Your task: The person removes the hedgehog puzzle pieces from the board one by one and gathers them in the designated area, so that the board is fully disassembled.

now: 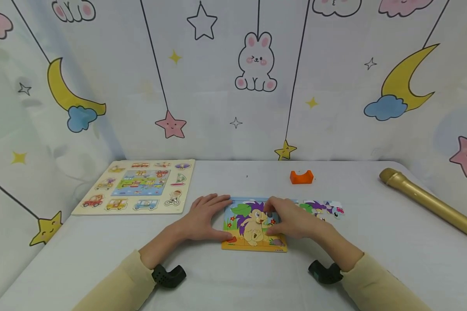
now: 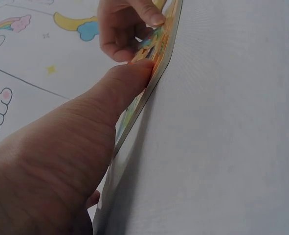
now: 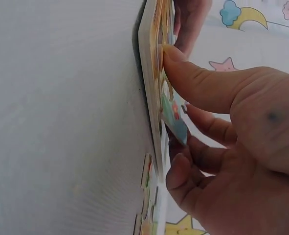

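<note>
A hedgehog jigsaw puzzle (image 1: 253,229) in a shallow tray lies flat on the white table in the head view. My left hand (image 1: 205,219) rests along its left side, fingers stretched toward the upper left corner. Its straight thumb (image 2: 129,78) presses on the lower left corner in the left wrist view. At the puzzle's right part, my right hand (image 1: 293,218) holds a puzzle piece (image 3: 175,117) between thumb and fingers. That piece stands tilted up from the tray, and the fingers partly hide it.
Right of the tray lie several loose puzzle pieces (image 1: 324,208), partly behind the right hand. A wooden vehicle puzzle board (image 1: 183,190) is at the back left. Farther back sits an orange block (image 1: 301,177). A gold microphone (image 1: 428,203) lies at the right.
</note>
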{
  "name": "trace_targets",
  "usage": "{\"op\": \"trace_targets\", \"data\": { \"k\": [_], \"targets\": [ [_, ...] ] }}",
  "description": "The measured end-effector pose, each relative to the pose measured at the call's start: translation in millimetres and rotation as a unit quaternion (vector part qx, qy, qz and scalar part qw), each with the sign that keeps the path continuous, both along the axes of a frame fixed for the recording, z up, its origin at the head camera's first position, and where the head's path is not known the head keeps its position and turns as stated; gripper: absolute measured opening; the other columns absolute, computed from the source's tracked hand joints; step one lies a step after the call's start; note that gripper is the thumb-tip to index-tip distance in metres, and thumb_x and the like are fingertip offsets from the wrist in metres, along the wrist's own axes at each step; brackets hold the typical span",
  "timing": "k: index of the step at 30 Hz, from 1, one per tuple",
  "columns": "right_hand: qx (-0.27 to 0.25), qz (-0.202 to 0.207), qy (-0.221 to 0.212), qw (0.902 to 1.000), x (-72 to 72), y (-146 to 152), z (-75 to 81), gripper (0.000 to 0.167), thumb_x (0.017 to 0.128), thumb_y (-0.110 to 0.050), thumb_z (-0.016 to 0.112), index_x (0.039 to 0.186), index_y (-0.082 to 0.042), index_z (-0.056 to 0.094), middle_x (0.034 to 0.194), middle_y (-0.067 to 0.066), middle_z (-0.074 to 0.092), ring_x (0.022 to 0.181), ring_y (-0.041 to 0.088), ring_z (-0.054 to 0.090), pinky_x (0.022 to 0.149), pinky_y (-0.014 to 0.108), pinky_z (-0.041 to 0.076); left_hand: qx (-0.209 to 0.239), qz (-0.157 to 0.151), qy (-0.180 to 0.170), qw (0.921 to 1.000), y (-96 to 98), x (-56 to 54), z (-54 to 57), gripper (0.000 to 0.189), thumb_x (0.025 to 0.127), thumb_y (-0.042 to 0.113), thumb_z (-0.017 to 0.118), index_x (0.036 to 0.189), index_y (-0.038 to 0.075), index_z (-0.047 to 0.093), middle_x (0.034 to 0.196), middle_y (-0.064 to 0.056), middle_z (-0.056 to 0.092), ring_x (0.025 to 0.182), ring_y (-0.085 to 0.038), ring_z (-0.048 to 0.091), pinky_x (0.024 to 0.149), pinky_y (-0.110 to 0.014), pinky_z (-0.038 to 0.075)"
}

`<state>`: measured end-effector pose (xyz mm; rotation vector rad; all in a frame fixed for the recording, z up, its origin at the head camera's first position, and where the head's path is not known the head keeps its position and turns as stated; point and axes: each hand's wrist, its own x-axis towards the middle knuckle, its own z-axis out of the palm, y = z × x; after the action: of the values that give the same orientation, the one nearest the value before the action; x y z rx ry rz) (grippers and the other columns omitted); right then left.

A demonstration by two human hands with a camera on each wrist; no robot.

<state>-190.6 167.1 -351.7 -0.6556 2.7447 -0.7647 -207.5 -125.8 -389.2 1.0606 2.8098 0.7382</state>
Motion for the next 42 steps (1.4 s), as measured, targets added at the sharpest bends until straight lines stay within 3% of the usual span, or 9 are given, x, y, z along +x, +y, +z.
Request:
{"op": "trace_targets", "data": {
  "k": [6,17,27,37,42],
  "targets": [
    [-0.011,0.01,-0.013,0.9998,0.0,1.4,2.3,0.043,0.085,-0.018,0.084,0.119,-0.012,0.059,0.102,-0.002,0.061,0.098,0.021,0.055,0.09,0.043,0.051,0.001,0.003,-0.006,1.0,-0.3,0.5,0.7,0.091,0.08,0.058,0.076,0.154,0.014,0.045,0.16,-0.002,0.036,0.148,-0.035,0.022,0.116,-0.064,0.01],
    [-0.051,0.056,0.004,0.9971,-2.9,9.8,1.6,0.022,0.095,-0.011,0.071,0.114,-0.016,0.061,0.1,-0.003,0.065,0.088,0.018,0.057,0.076,0.032,0.052,0.0,0.001,-0.011,0.9999,-0.2,-0.1,0.3,0.091,0.08,0.058,0.076,0.154,0.014,0.045,0.161,-0.002,0.035,0.149,-0.035,0.02,0.117,-0.063,0.009],
    [-0.05,0.06,0.011,0.9969,-2.7,9.8,3.4,0.021,0.095,-0.011,0.072,0.112,-0.017,0.061,0.096,-0.006,0.066,0.085,0.016,0.059,0.072,0.03,0.052,-0.001,0.002,-0.007,1.0,-0.6,0.2,-0.2,0.091,0.08,0.058,0.076,0.154,0.015,0.045,0.161,-0.003,0.035,0.148,-0.036,0.021,0.116,-0.063,0.01],
    [-0.056,0.055,-0.008,0.9969,-2.7,10.2,5.6,0.022,0.096,-0.014,0.071,0.115,-0.017,0.06,0.081,-0.005,0.063,0.071,0.015,0.054,0.058,0.028,0.045,0.001,0.003,-0.013,0.9999,-1.2,0.3,-1.0,0.091,0.081,0.058,0.076,0.154,0.015,0.044,0.161,-0.002,0.035,0.149,-0.035,0.02,0.117,-0.063,0.009],
    [-0.065,0.051,-0.023,0.9963,-3.7,15.6,9.6,0.022,0.096,-0.015,0.071,0.116,-0.017,0.061,0.087,-0.005,0.067,0.072,0.017,0.058,0.058,0.03,0.051,0.002,0.001,-0.011,0.9999,-0.6,-0.4,-1.9,0.091,0.081,0.059,0.075,0.154,0.015,0.044,0.161,-0.002,0.035,0.149,-0.035,0.02,0.116,-0.063,0.009]
  ]
}}
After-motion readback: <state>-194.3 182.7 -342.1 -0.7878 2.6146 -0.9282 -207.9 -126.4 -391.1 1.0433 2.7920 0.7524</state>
